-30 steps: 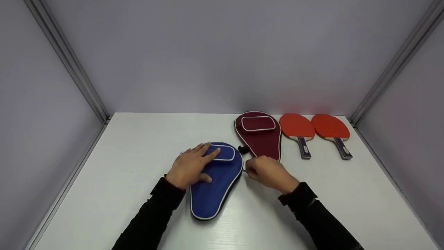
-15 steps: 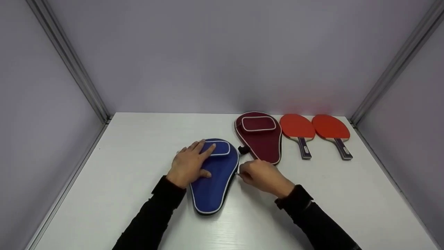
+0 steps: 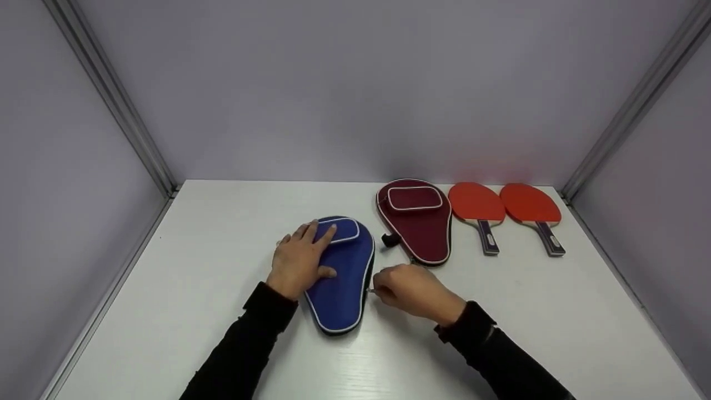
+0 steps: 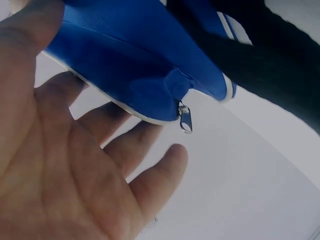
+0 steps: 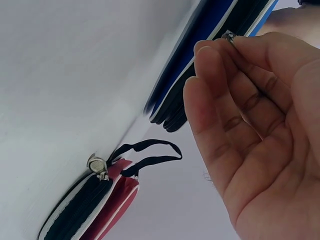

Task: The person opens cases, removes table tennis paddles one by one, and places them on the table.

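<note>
White worktop (image 3: 222, 222) | Blue paddle case (image 3: 341, 289) lies partly under left hand (image 3: 297, 261), just off right hand's (image 3: 414, 291) nine o'clock | Left: fingers spread, resting on case; right: pinching zipper pull (image 5: 229, 36), case's four o'clock | Step, apparently: working the zip; next move likely calls for steady pulling, left bracing

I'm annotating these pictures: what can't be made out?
Head view: the left hand hides part of the pocket on the blue bat case.
Right wrist view: the right hand mostly hides the pinched zipper pull.
Right wrist view: the bottom edge cuts off the maroon bat case.
All views: the blue bat case hides anything inside it.
</note>
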Tool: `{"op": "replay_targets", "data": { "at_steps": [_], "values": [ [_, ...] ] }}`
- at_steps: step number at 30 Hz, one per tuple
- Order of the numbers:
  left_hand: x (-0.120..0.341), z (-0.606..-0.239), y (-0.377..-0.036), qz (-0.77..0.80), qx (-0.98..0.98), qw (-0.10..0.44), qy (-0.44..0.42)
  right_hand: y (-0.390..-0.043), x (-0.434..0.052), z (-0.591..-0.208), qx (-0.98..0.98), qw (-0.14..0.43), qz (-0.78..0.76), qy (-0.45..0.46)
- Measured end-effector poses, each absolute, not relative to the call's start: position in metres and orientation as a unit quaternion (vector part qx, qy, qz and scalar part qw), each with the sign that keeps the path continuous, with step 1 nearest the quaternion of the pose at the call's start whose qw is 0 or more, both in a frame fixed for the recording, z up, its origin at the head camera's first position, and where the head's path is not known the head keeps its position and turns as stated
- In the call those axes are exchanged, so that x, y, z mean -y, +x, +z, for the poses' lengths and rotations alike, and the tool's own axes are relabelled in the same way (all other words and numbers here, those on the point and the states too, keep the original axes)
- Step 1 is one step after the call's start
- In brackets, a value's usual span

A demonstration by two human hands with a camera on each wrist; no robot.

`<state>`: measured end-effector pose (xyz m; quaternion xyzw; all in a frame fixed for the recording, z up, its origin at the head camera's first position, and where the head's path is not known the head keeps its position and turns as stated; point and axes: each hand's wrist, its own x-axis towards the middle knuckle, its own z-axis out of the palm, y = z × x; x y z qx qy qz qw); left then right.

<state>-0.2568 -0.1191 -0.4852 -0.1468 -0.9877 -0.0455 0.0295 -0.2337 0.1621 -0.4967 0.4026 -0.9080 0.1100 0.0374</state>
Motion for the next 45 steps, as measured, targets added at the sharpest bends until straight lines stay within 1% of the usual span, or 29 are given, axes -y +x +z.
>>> {"op": "replay_targets", "data": {
  "at_steps": [3,8,16,22,26,32,34,37,40,42,45],
  "values": [
    [0.122,-0.487,-0.257,-0.038,0.989,0.045,-0.135,-0.231,-0.161,-0.495,0.903,0.037,0.114,0.413],
    [0.125,-0.489,-0.259,-0.032,0.991,0.05,-0.12,-0.231,-0.162,-0.494,0.904,0.042,0.114,0.41],
    [0.125,-0.481,-0.256,-0.032,0.993,0.034,-0.111,-0.239,-0.174,-0.495,0.914,0.087,0.101,0.384],
    [0.125,-0.468,-0.249,-0.019,0.994,0.011,-0.104,-0.25,-0.184,-0.498,0.931,0.117,0.106,0.33],
    [0.125,-0.463,-0.246,-0.016,0.993,0.015,-0.112,-0.254,-0.187,-0.501,0.939,0.13,0.1,0.301],
    [0.128,-0.466,-0.246,0.0,0.986,0.043,-0.16,-0.255,-0.188,-0.504,0.941,0.123,0.104,0.298],
    [0.127,-0.468,-0.246,-0.012,0.981,0.034,-0.19,-0.255,-0.188,-0.504,0.941,0.119,0.106,0.3],
    [0.125,-0.469,-0.247,-0.055,0.97,-0.008,-0.236,-0.255,-0.188,-0.504,0.94,0.115,0.108,0.302],
    [0.121,-0.469,-0.247,-0.072,0.961,-0.053,-0.262,-0.255,-0.188,-0.504,0.94,0.111,0.109,0.303],
    [0.119,-0.471,-0.246,-0.06,0.96,-0.062,-0.268,-0.254,-0.188,-0.504,0.94,0.108,0.109,0.305],
    [0.118,-0.473,-0.246,-0.034,0.961,-0.058,-0.268,-0.255,-0.188,-0.504,0.94,0.105,0.108,0.307]
  ]
}}
